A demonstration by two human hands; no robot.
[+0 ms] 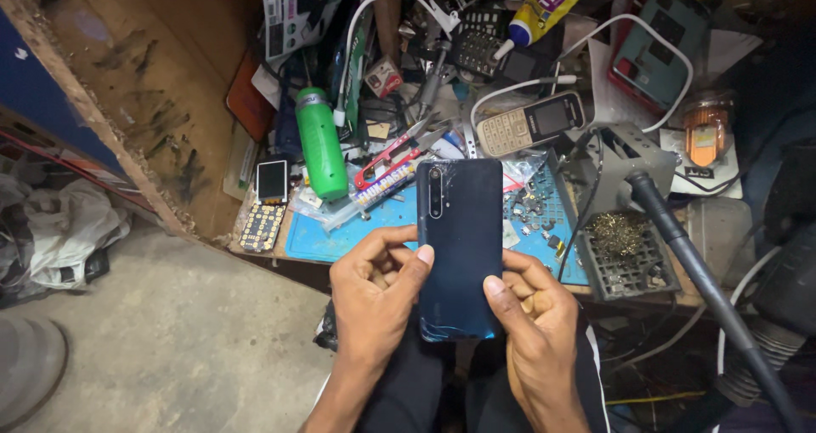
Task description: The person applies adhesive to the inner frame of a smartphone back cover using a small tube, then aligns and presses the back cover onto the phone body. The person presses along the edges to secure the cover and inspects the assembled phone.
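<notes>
bare forearms, dark trousers, white side-stripe

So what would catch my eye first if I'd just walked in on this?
The dark phone at centre, back up with a cracked lower corner, held between the left hand and right hand, both thumbs pressed on it. Behind it lies a heaped workbench: a green bottle to the left, red snips beside it, and a beige keypad phone further back. A glue tube pokes out at the top.

Glue tube (544, 4) cut off by top edge.
</notes>
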